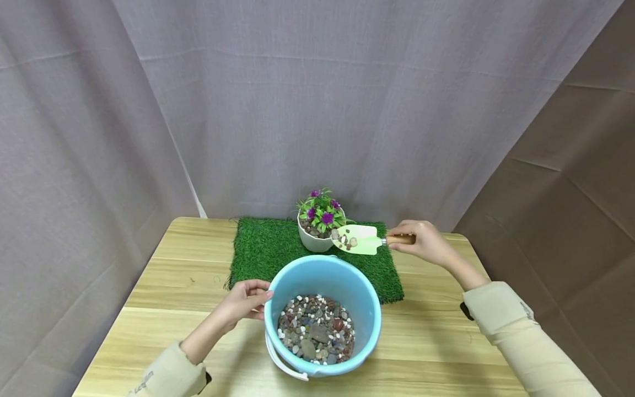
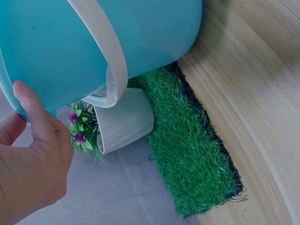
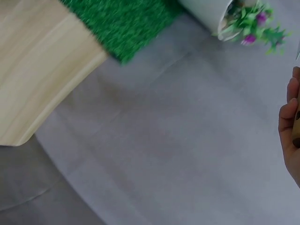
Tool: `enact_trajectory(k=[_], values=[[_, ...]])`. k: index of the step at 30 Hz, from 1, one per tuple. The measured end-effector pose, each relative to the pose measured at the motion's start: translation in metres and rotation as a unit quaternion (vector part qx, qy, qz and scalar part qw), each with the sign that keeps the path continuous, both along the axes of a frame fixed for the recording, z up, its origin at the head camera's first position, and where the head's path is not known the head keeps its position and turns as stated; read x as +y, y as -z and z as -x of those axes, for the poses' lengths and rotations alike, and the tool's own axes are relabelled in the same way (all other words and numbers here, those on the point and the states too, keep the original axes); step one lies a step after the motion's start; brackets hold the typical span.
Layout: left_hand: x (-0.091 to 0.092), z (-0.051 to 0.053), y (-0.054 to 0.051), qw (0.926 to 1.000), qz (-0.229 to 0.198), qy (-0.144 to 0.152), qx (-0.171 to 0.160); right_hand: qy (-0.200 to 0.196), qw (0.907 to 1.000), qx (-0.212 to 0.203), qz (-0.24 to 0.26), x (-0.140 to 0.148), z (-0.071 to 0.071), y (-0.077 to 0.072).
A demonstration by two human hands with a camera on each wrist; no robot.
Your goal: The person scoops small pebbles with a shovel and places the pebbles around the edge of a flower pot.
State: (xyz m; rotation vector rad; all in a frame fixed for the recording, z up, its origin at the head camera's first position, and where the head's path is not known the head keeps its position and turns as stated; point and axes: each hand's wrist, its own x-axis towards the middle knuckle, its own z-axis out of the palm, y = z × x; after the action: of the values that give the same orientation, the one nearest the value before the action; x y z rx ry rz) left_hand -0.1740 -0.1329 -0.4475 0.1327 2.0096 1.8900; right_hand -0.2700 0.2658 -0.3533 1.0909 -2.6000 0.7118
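My right hand (image 1: pixel 424 241) grips the wooden handle of a pale green garden trowel (image 1: pixel 366 240). Several pebbles (image 1: pixel 345 241) lie on the blade, whose tip is beside the rim of a white flowerpot (image 1: pixel 316 243) with a purple-flowered plant (image 1: pixel 322 212). In the head view, my left hand (image 1: pixel 245 302) pinches the left rim of a light blue bucket (image 1: pixel 369 309). Mixed stones (image 1: pixel 317 333) cover the bucket's bottom. In the right wrist view only part of the right hand (image 3: pixel 291 126) shows at the edge, and the trowel's blade is mostly out of frame.
A green artificial grass mat (image 1: pixel 268 242) lies under the flowerpot on the wooden table (image 1: pixel 183 264). The bucket's white handle (image 1: pixel 285 361) hangs down on its near left side. Grey curtain (image 1: pixel 307 110) stands behind the table, with brown cloth (image 1: pixel 570 182) to the right.
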Motion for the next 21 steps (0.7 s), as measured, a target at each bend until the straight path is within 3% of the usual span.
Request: enact_trajectory(k=[11, 21], values=[[0.0, 0.0, 0.0, 1.0, 0.002, 0.0, 0.0, 0.093, 0.9945, -0.04, -0.028, 0.014, 0.039, -0.004], [0.001, 0.0, -0.001, 1.0, 0.007, -0.001, 0.001, 0.146, 0.9861, -0.07, -0.035, 0.013, 0.074, 0.01]])
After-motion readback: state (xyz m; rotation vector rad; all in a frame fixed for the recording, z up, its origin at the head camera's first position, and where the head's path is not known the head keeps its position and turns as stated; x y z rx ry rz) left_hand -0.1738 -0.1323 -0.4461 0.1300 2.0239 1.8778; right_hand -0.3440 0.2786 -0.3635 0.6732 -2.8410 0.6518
